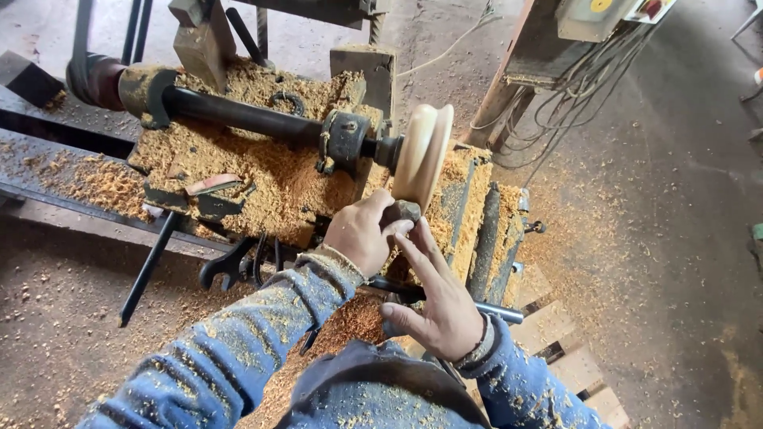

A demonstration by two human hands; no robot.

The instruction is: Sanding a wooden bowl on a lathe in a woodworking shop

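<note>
Pale wooden disc (423, 156) stood on edge at the lathe shaft's (238, 115) right end, axis horizontal. Left hand (362, 232) gripped a dark block (400, 213) beneath it; right hand's (439, 306) open fingers (413, 254) touched the block.

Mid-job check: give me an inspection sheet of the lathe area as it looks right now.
Surface: lathe bed buried in sawdust.
Job's things: pale wooden disc mounted on the spindle; small dark pad pressed at its lower edge.
Clutter: wrench and black rod by the bed.
Grippers: left hand grips the pad; right hand open, fingers extended toward it.
Cables: loose bundle under the control box.
Surroundings: concrete floor scattered with shavings.
</note>
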